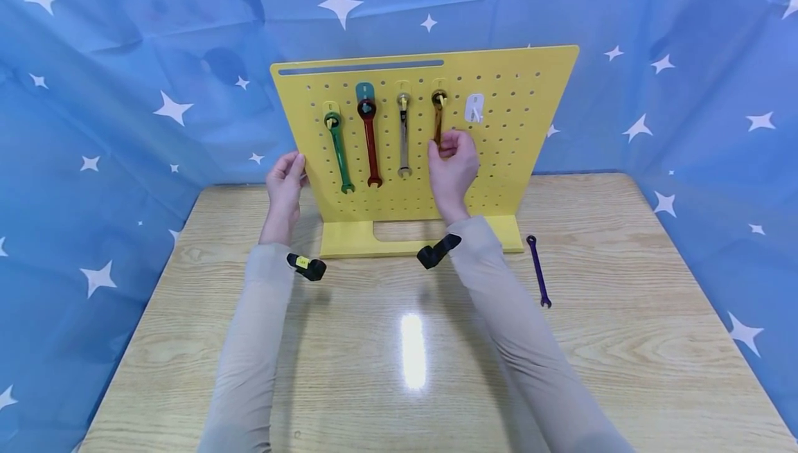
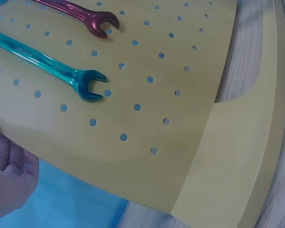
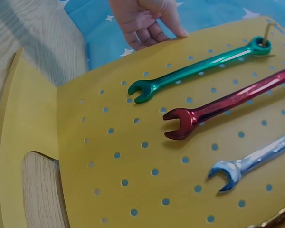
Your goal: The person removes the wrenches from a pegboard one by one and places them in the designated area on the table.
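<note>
A yellow pegboard (image 1: 499,61) stands upright on its base. My left hand (image 1: 287,188) grips its left edge, thumb in front and fingers behind. My right hand (image 1: 455,167) pinches the lower part of a gold wrench (image 1: 438,119), whose ring end is at a hook; its lower end is hidden by the hand. In the right wrist view just a sliver of the gold wrench (image 3: 278,217) shows. To its left hang a silver wrench (image 1: 404,141), a red wrench (image 1: 370,145) and a green wrench (image 1: 339,152), open ends down.
A dark purple wrench (image 1: 538,271) lies on the wooden table (image 1: 623,342) right of the board's base. A white hook plate (image 1: 474,108) with nothing hung on it sits right of the gold wrench. Blue cloth (image 1: 623,16) with white stars surrounds the table's back and sides.
</note>
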A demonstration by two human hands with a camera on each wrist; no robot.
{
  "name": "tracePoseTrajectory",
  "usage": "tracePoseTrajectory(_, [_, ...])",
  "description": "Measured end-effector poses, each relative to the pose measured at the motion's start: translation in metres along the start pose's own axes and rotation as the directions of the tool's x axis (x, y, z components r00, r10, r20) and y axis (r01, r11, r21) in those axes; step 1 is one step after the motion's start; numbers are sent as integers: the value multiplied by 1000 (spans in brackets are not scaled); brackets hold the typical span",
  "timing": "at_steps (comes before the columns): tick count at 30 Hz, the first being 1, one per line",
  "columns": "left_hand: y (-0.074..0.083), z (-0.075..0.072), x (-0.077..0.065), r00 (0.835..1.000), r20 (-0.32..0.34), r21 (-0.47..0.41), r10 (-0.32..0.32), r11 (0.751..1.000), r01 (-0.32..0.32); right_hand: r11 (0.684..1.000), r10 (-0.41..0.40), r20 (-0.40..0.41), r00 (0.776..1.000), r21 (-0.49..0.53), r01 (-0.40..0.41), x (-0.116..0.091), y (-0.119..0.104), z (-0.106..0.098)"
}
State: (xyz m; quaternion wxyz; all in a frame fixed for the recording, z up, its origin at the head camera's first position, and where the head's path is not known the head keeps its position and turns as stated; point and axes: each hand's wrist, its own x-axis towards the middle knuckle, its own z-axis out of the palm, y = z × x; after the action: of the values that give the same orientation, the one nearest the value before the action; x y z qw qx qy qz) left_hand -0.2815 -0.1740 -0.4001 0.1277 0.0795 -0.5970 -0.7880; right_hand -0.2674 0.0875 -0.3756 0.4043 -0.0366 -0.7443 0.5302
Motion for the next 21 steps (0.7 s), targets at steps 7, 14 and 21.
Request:
tracePoseTrajectory(7, [2,1,-1,1000,1,-5,-3,1000,3,998,17,-12,1000,-67,-18,0,-2,1])
tracePoseTrajectory(14, [2,2,-1,1000,-2,-7,7,1000,-7,996,7,8,1000,-86,-6,0,-5,-1])
tracePoseTrajectory(21, [2,1,-1,1000,1,-5,1,1000,-1,995,10,21,1000,-102,-7,-2,-7,-5])
